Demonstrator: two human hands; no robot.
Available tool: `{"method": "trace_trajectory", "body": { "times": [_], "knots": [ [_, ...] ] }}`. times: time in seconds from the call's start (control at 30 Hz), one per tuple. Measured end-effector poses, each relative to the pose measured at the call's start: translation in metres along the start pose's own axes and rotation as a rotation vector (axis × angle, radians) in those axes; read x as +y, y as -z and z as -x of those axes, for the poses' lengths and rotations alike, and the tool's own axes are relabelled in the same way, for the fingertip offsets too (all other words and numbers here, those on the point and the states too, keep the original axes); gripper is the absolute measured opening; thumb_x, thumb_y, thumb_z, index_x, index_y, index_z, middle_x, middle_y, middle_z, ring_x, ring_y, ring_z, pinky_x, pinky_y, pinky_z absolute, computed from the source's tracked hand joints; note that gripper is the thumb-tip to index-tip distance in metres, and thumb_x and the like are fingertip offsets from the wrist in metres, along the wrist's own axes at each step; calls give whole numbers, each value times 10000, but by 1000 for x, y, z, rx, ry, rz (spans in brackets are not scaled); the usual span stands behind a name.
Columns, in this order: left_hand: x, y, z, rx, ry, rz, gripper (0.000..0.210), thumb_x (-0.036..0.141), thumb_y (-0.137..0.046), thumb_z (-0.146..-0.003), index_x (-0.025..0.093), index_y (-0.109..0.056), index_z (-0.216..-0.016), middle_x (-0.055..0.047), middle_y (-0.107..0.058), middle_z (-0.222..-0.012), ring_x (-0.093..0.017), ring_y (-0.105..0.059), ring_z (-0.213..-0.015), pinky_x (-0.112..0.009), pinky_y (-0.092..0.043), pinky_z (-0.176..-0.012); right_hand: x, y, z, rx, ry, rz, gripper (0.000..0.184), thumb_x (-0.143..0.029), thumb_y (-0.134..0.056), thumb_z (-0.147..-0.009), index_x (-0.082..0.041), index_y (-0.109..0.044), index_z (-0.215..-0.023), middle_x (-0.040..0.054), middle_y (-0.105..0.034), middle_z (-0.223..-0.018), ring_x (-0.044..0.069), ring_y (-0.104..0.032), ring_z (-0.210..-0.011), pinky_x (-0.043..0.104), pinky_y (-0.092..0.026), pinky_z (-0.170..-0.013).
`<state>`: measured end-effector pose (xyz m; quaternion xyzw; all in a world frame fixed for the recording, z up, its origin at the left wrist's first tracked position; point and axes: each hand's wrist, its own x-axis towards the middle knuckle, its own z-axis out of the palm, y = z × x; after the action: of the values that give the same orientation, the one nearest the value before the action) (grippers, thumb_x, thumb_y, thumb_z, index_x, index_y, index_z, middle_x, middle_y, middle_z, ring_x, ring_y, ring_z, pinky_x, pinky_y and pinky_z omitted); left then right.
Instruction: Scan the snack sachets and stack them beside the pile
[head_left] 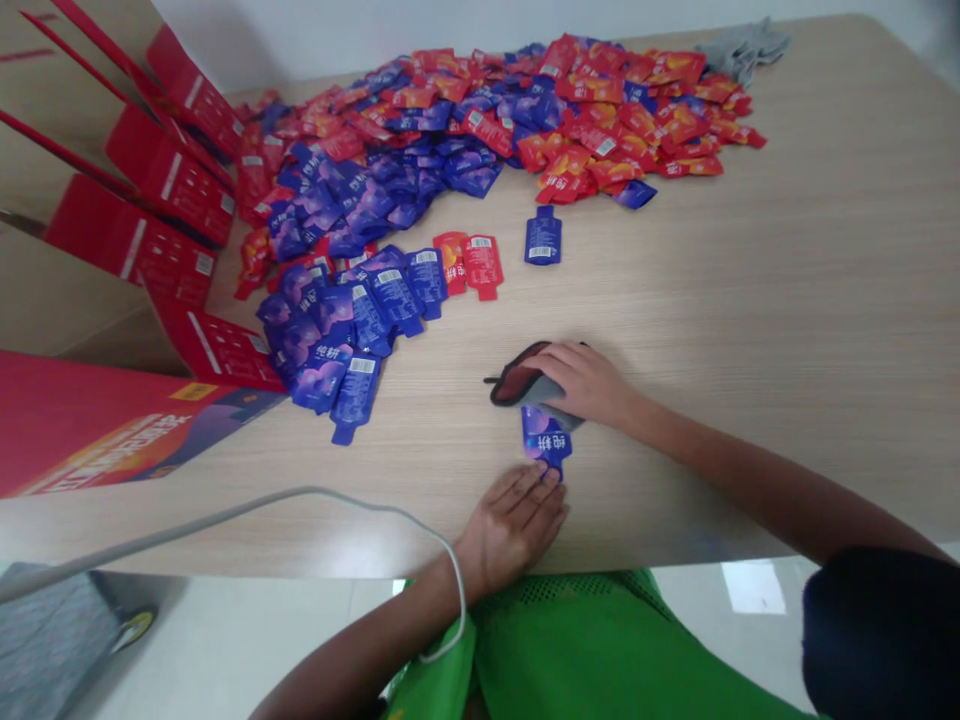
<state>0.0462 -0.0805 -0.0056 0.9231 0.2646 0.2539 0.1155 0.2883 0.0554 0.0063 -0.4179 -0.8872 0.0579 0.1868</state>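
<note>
A blue pouch [547, 432] with white lettering lies on the table near its front edge, neck toward me. My left hand [517, 520] has its fingers close together, the tips holding the pouch by its neck against the tabletop. Bunched under my right hand [589, 382] is a grey cloth [551, 394] with a dark edge and a reddish-brown underside. My right fingers are closed over the cloth, which covers the pouch's far end. Farther back, a single blue pouch [543, 238] lies apart with its printed back up.
Blue pouches [352, 345] overlap at the left, beside two red pouches [470, 263]. A long heap of red and blue pouches [480, 120] runs along the back. Open red boxes [142, 240] stand at left. Grey gloves or cloth [746, 50] lie behind. A grey cable [315, 490] crosses my left wrist.
</note>
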Motion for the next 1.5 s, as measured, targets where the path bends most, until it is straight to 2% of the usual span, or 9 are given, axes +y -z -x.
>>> {"method": "trace_trajectory", "body": {
  "times": [0.13,0.27,0.47,0.6,0.8,0.93,1.13,1.33,1.5],
  "knots": [
    [-1,-2,1,23,21,24,270,213,-663,-1025,151,-709,-1283,-92,-736,-1346,-255,-675,-1314,-416,-557,-1160,15,27,-24,129,-94,37,433,-232,-700,-900,-219,-653,-1331,111,-717,-1248,306,-653,-1118,453,-537,-976],
    [0,-3,2,24,27,35,269,191,-649,-1025,149,-700,-1286,-100,-749,-1318,-254,-689,-1290,-425,-559,-1153,-23,43,-1,319,-102,-107,455,-323,-676,-933,-224,-623,-1374,112,-713,-1260,291,-660,-1121,439,-548,-966],
    [1,-3,3,-17,76,56,179,148,-612,-1017,162,-737,-1144,-72,-814,-1045,-208,-794,-984,-349,-656,-966,-63,8,41,-58,170,-162,358,-318,-680,-935,-223,-681,-1280,73,-758,-1138,245,-673,-971,390,-539,-855],
    [0,-2,3,-2,30,58,298,160,-625,-1025,127,-684,-1315,-120,-726,-1356,-263,-670,-1320,-437,-545,-1170,-23,-6,13,-16,45,-101,422,-289,-732,-899,-200,-667,-1307,111,-738,-1191,277,-671,-1079,421,-534,-936],
    [0,-4,3,6,48,68,298,168,-648,-1012,135,-700,-1303,-113,-723,-1364,-263,-649,-1350,-435,-531,-1188,23,22,-36,74,-111,78,451,-209,-687,-908,-210,-643,-1357,115,-716,-1255,313,-655,-1139,452,-534,-974],
    [0,-5,4,-8,53,78,339,174,-651,-1008,141,-682,-1345,-114,-720,-1372,-255,-630,-1373,-430,-507,-1210,-9,40,-10,221,-179,-24,500,-272,-669,-929,-248,-596,-1422,106,-704,-1299,316,-648,-1175,469,-535,-1014],
    [2,-2,4,-25,106,97,209,154,-629,-1015,174,-745,-1189,-71,-810,-1133,-193,-790,-1033,-347,-615,-1060,-67,13,46,-103,63,-157,362,-250,-656,-927,-226,-664,-1288,79,-753,-1179,262,-687,-1027,408,-551,-895],
    [0,-1,1,-14,56,68,286,182,-635,-1020,148,-706,-1295,-100,-713,-1383,-265,-656,-1341,-433,-544,-1176,-21,-6,2,-31,16,-77,436,-251,-731,-895,-199,-651,-1320,115,-726,-1220,289,-660,-1111,431,-535,-954],
    [-1,-3,3,-4,62,72,294,182,-638,-1015,154,-709,-1299,-100,-720,-1372,-263,-651,-1347,-426,-548,-1174,17,17,-41,9,-109,56,447,-208,-679,-913,-205,-634,-1357,120,-705,-1253,323,-643,-1151,465,-529,-972]
  ]
}}
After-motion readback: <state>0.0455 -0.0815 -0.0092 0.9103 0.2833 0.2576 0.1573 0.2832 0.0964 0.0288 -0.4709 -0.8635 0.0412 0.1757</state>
